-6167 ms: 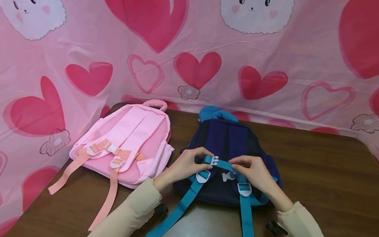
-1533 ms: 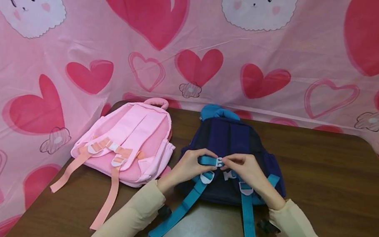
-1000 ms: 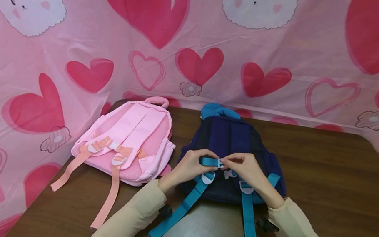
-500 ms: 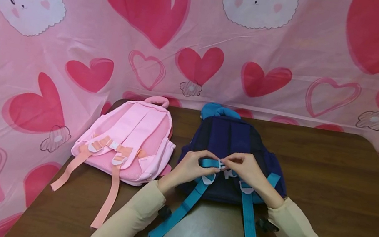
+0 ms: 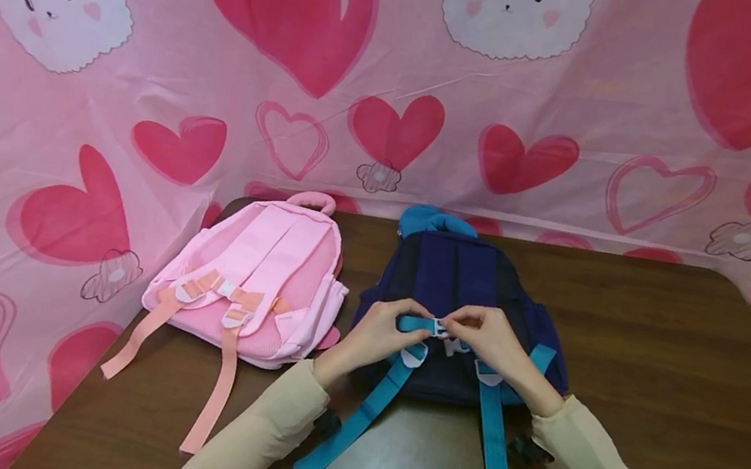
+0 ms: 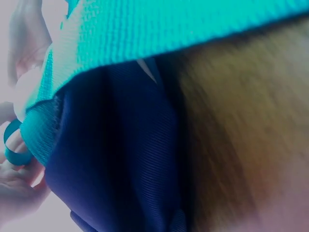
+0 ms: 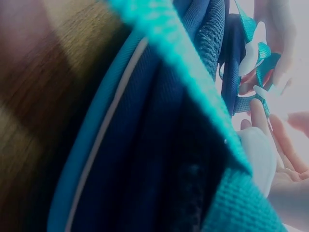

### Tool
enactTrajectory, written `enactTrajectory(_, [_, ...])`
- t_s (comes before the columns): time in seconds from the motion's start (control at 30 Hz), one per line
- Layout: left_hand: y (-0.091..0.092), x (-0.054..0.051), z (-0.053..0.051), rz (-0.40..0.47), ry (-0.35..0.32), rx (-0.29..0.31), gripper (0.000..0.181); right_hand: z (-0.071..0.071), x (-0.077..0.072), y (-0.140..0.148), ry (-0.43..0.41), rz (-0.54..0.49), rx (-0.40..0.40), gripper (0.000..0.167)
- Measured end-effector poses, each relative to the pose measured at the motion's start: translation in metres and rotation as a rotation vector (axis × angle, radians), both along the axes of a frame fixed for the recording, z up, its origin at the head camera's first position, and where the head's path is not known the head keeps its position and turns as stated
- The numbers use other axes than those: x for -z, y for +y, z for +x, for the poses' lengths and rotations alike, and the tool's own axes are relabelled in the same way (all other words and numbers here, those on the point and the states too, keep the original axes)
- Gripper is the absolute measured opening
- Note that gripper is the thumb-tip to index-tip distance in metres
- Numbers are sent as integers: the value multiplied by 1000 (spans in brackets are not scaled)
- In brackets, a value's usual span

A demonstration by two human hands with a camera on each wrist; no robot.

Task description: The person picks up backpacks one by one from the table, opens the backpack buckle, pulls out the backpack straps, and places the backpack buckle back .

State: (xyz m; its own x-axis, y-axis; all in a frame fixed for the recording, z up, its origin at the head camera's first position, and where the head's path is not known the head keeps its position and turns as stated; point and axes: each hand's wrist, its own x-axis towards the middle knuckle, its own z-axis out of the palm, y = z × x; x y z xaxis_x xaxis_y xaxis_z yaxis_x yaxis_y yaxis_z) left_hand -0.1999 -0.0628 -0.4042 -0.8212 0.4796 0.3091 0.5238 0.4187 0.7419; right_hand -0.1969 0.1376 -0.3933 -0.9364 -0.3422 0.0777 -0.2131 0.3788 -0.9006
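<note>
In the head view a navy backpack (image 5: pixel 455 270) lies with its straps facing up and its teal webbing tails towards the person. My left hand (image 5: pixel 367 342) pinches a white plastic buckle (image 5: pixel 439 328) at its left edge; a short teal strap (image 5: pixel 414 324) shows between that thumb and index finger. From the other side my right hand (image 5: pixel 495 344) has thumb and index fingertips at the buckle's right edge, partly covering it. Just below, a second white buckle piece (image 5: pixel 454 347) hangs by the right strap. Both wrist views show mostly navy fabric and teal webbing; the hands there are washed out.
To the left a pink backpack (image 5: pixel 263 273) lies strap side up, its peach strap ends trailing towards the front. Both bags are on a dark wooden table (image 5: pixel 665 386). Behind hangs a pink cloth (image 5: pixel 408 47) printed with hearts and rabbits.
Since the oldest frame my right hand has slid left from the teal strap to the buckle, and the strap between the hands is covered. Over the last second the hands barely move.
</note>
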Motion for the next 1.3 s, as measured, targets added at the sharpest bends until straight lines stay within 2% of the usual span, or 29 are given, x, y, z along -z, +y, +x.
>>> enactTrajectory(0.37, [6,-3,2,-15,16,-74,15,1,2,-2,32,-24,-17,19])
enactTrajectory(0.6, [7,-3,2,-19,27,-67,11,2,1,-2,69,-25,7,17])
enactTrajectory(0.9, [6,-4,4,-12,32,-36,7,5,-2,-1,21,-21,45,18])
enactTrajectory(1.0, [5,-4,5,5,76,-24,7,4,0,-1,-2,-31,56,18])
enactTrajectory(1.1, [4,-2,6,24,156,-18,8,1,6,0,-25,-44,74,19])
enactTrajectory(1.3, [5,1,7,24,312,-22,7,1,6,-2,-63,-54,127,20])
